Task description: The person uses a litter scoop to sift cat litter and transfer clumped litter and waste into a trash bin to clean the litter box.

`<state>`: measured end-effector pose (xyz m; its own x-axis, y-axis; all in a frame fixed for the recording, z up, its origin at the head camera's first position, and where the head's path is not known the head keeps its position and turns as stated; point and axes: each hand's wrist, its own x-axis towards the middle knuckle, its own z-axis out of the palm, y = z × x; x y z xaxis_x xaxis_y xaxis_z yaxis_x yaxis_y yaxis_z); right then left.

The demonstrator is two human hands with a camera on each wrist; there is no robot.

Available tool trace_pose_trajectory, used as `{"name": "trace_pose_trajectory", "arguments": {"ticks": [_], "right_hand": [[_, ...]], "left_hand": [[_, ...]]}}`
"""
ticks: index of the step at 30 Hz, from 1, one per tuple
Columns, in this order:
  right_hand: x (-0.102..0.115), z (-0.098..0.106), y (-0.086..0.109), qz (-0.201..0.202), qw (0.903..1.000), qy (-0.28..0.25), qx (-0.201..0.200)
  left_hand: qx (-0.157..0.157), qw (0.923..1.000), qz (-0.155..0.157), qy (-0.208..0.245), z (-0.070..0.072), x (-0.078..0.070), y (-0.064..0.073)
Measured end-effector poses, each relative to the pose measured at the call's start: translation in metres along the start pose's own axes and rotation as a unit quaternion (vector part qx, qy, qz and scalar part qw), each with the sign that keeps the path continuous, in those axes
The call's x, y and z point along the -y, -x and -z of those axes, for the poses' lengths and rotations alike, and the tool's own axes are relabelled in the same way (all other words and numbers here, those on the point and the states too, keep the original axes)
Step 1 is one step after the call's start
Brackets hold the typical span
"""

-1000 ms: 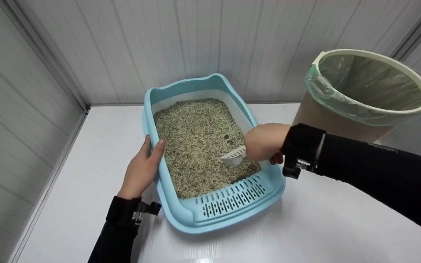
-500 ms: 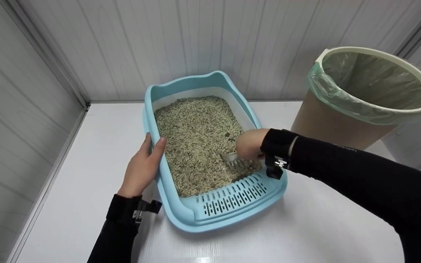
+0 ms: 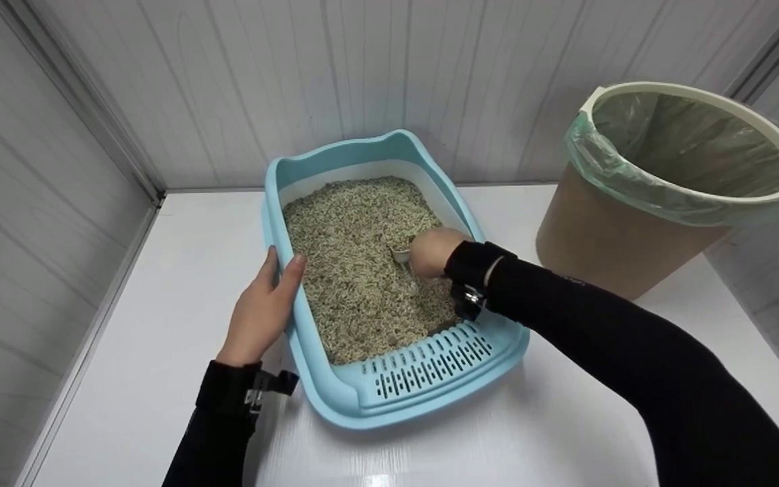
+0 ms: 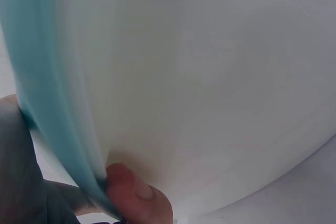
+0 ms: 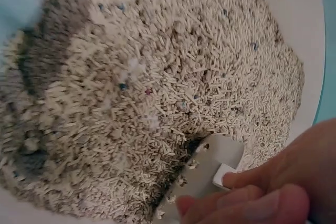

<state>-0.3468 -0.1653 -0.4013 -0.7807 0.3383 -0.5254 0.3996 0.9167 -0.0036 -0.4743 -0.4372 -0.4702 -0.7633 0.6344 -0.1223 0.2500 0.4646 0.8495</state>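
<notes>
A blue litter box (image 3: pixel 430 399) with a white inner wall stands on the white surface, filled with pale pellet cat litter (image 3: pixel 356 284). My left hand (image 3: pixel 261 318) grips its left rim; in the left wrist view a fingertip (image 4: pixel 139 195) presses the white outer side below the blue edge (image 4: pixel 52 93). Inside the box, my right hand (image 3: pixel 435 251) holds a white slotted litter scoop (image 5: pixel 205 166) by its handle. The scoop's front edge is sunk in the litter. From the head, most of the scoop (image 3: pixel 401 256) is hidden behind the hand.
To the right stands a tan bin (image 3: pixel 619 237) with a green plastic liner (image 3: pixel 599 162) folded over its rim. Grey panelled walls (image 3: pixel 376 74) close in the back and sides. A slotted step (image 3: pixel 430 365) forms the near end of the box.
My right hand has moved the scoop left and away from me through the litter, after dipping it in. The left hand keeps its grip on the rim.
</notes>
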Motion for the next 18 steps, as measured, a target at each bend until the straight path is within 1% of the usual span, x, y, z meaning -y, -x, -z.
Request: {"name": "trace_pose_trajectory", "arguments": {"ticks": [5,8,11,16,18], "right_hand": [[-0.005,-0.002,-0.016,-0.008,0.9978,-0.048,-0.045],[-0.009,-0.006,-0.026,-0.004,0.9952,-0.064,-0.074],[-0.013,-0.011,-0.034,0.001,0.9938,-0.065,-0.09],[-0.019,-0.018,-0.045,0.015,0.9913,-0.045,-0.122],[-0.021,-0.022,-0.048,0.018,0.9883,-0.055,-0.141]], "left_hand": [[0.004,1.0,-0.001,0.001,0.001,-0.002,0.001],[0.003,1.0,-0.002,0.004,0.002,-0.003,0.003],[0.005,1.0,-0.003,0.006,0.003,-0.003,0.004],[0.006,0.9999,-0.007,0.005,0.002,-0.002,0.003],[0.004,0.9999,-0.008,0.005,0.003,-0.002,0.002]]}}
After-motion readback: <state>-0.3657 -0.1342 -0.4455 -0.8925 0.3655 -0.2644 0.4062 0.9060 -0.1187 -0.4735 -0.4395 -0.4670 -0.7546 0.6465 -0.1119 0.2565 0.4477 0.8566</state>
